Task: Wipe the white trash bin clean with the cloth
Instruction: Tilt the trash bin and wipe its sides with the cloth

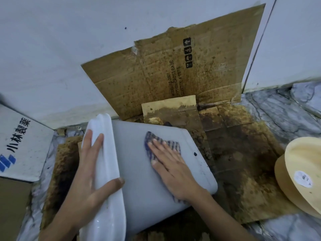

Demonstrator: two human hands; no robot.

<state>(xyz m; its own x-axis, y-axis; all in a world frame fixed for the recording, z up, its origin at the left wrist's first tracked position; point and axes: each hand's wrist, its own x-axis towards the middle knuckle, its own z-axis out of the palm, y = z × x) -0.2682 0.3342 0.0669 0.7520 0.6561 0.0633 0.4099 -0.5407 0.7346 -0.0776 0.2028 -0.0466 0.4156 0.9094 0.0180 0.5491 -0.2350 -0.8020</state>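
The white trash bin (137,164) lies tipped on its side over stained cardboard, its glossy rim toward me on the left and its base pointing right. My left hand (92,171) grips that rim, fingers on the outside and thumb across the bin's wall. A blue-and-white checked cloth (165,141) is spread on the bin's upturned side. My right hand (172,164) presses flat on the cloth with fingers spread. A small dark spot (195,154) marks the bin near its base.
Dirty, mouldy cardboard (173,70) leans against the white wall and more of it covers the marble floor (284,115). A cream-coloured bin (302,173) lies at the right edge. A white box with blue print (19,145) stands on the left.
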